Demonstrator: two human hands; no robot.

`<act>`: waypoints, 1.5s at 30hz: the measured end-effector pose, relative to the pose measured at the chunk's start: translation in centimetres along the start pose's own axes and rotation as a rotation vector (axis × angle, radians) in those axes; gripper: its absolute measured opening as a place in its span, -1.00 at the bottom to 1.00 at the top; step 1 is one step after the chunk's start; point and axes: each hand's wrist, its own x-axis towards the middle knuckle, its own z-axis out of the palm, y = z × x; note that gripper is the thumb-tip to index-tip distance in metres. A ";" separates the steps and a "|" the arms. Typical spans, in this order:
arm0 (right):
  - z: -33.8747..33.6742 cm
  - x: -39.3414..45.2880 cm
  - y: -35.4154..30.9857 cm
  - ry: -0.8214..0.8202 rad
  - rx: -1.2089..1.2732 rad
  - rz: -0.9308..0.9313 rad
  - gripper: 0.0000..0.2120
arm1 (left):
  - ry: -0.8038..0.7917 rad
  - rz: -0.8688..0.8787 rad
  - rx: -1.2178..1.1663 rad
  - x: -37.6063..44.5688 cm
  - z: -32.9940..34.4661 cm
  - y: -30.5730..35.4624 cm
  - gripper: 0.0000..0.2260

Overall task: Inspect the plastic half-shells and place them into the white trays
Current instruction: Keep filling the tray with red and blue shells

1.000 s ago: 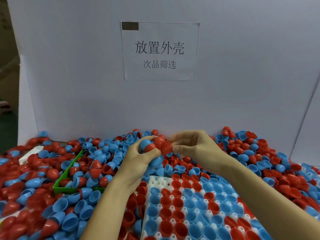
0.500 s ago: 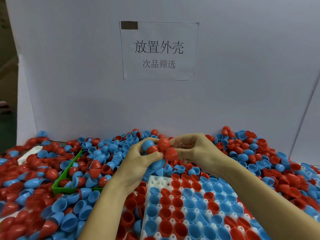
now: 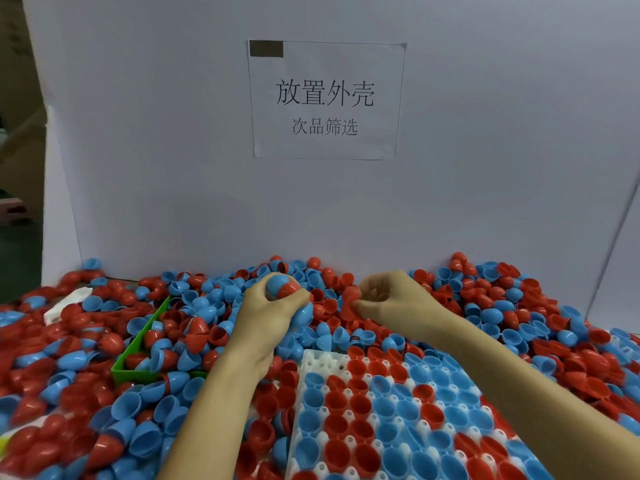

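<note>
Red and blue plastic half-shells (image 3: 512, 317) lie heaped across the whole table. My left hand (image 3: 273, 313) grips a nested stack of blue and red shells (image 3: 282, 287), with another blue shell (image 3: 304, 315) showing under its fingers. My right hand (image 3: 388, 299) is a little to the right, fingers curled, pinching a red shell (image 3: 349, 301) at its left side. Below both hands lies a white tray (image 3: 322, 360), most of its cups filled with red and blue shells sitting open side up.
A green bin (image 3: 138, 344) holding shells sits left of my left forearm. A white board with a printed paper sign (image 3: 325, 98) walls off the back. A white tray piece (image 3: 65, 306) pokes from the pile at far left.
The hands have drawn apart. My right hand moved right, taking a red shell off the stack that my left hand keeps holding.
</note>
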 end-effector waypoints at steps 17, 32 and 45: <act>7.7 3.0 1.8 -0.263 -0.899 -0.063 -0.78 | -0.043 0.038 0.048 -0.1 0.0 -0.2 -0.87; 5.8 2.1 -0.5 -0.311 -0.811 0.012 -0.73 | -0.097 0.016 0.047 -0.1 0.0 -0.3 -0.88; 1.8 -0.1 -4.9 0.002 0.089 -0.086 -0.77 | -0.216 0.236 0.402 -1.5 1.9 0.1 -0.28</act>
